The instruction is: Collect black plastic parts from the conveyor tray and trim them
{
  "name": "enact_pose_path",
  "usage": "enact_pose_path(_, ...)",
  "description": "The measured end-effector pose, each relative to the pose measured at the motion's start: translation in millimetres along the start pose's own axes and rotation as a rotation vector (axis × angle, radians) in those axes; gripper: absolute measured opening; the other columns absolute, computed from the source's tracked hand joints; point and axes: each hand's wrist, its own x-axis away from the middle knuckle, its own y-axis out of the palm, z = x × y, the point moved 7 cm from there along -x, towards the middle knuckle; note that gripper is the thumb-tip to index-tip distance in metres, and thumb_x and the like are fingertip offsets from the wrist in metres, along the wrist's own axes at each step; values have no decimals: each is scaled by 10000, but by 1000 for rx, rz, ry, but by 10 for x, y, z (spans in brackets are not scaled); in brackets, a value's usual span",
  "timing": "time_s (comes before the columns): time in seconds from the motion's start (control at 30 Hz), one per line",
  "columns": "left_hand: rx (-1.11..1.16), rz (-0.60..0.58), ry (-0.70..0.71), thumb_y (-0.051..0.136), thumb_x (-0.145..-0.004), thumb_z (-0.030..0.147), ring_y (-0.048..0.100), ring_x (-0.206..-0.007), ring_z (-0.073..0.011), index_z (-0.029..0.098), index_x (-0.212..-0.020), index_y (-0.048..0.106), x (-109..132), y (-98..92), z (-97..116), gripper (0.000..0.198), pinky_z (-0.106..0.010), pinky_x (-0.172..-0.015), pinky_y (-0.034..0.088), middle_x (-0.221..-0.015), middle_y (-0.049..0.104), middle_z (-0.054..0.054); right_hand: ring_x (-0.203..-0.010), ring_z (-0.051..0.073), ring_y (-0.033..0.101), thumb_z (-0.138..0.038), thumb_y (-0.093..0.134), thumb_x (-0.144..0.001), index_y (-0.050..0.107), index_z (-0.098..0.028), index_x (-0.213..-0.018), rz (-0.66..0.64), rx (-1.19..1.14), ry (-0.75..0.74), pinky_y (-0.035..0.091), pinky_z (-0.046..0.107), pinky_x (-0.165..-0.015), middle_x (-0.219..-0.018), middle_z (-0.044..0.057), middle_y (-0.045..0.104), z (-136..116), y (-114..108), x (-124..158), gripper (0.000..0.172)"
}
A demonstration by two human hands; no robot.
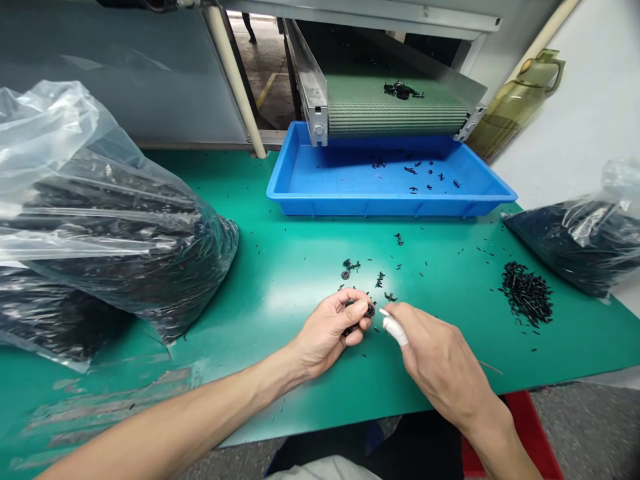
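My left hand [337,327] is closed around small black plastic parts [370,311], pinching one round piece between thumb and fingers. Just to its right is my right hand [440,353], fingers curled, with white tape [395,329] wrapped on a digit. A thin pale line [491,367] shows beside that hand; whether it is a tool in its grip is hidden. Beyond the hands, a few branched black pieces [381,279] and tiny black bits lie on the green tabletop [260,287].
A blue tray [390,208] with scattered black parts sits beneath the end of a green conveyor belt [395,117]. Plastic bags of black pieces stand left [125,227] and right [575,233]. A heap of small black sticks [526,293] lies at right, near a yellowish jug [515,103].
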Motion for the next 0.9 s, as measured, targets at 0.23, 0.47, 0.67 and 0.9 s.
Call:
enact_pose_path(0.23,-32,-2,-15,700,-826,295,449,-582,-55,132,-873,590,11,-17,-15,202,-139,-421,261,-696,542,-14,-709,166,576,-37,336,-869,557,-188,-1077,-24,99,-83,384,250,-572,-806,39,618,-43,44,-26,339)
enact_pose_path(0.47,-50,-11,-24,689,-835,313,452,-520,-43,141,-898,594,3,-34,-21,207,-151,-428,279,-700,577,-14,-677,167,593,-50,306,-893,556,-164,-1167,29,210,-86,383,261,-560,-786,45,625,-89,105,-6,387)
enact_pose_path(0.67,-31,65,38,746,-775,315,443,-464,-24,123,-861,588,1,-19,20,263,-158,-452,303,-647,574,13,-520,150,552,-121,319,-912,576,-170,-946,132,50,195,306,259,-490,-665,29,605,-160,270,-14,264)
enact_pose_path(0.9,-9,140,134,797,-695,370,465,-437,-61,158,-842,566,-7,-1,42,347,-216,-464,376,-605,565,45,-462,117,486,-167,344,-839,553,-210,-791,-2,-471,545,309,220,-460,-568,-18,578,93,538,-78,219)
